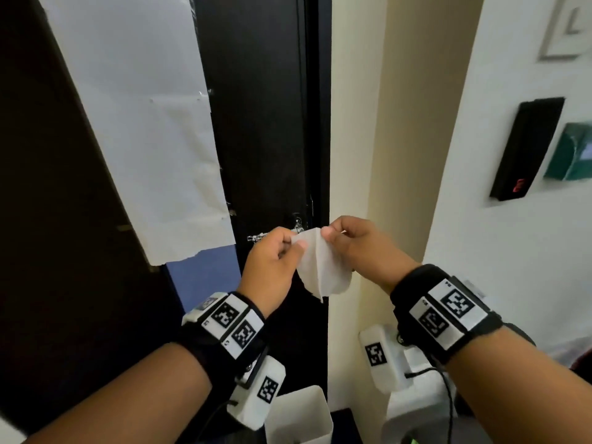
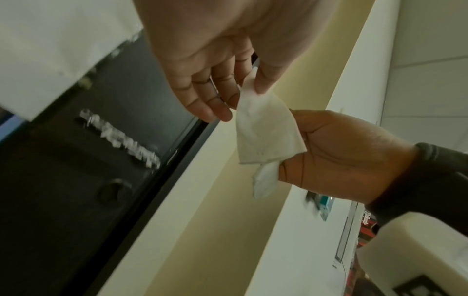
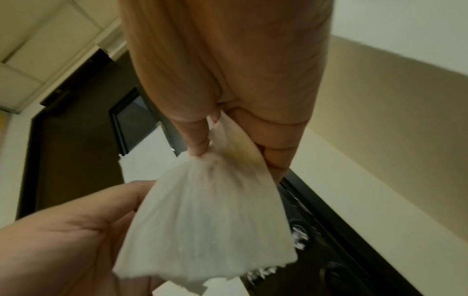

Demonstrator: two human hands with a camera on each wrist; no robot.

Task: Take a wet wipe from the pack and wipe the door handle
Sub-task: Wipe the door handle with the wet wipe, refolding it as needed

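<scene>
Dark door (image 1: 262,123) with white paper sheet (image 1: 137,123) taped across it, above and left of the left hand (image 1: 272,267). Metal door handle (image 1: 259,237) just beyond that hand's knuckles. Left hand pinches the upper left edge of the wet wipe (image 1: 320,267) between thumb and forefinger, other fingers loosely extended. Right hand (image 1: 358,248) pinches the wipe's upper right edge, fingers curled; the wipe hangs between both hands. Right of the right hand: cream door frame (image 1: 352,123), white wall (image 1: 480,219), black card reader (image 1: 525,152), green box (image 1: 570,152).
</scene>
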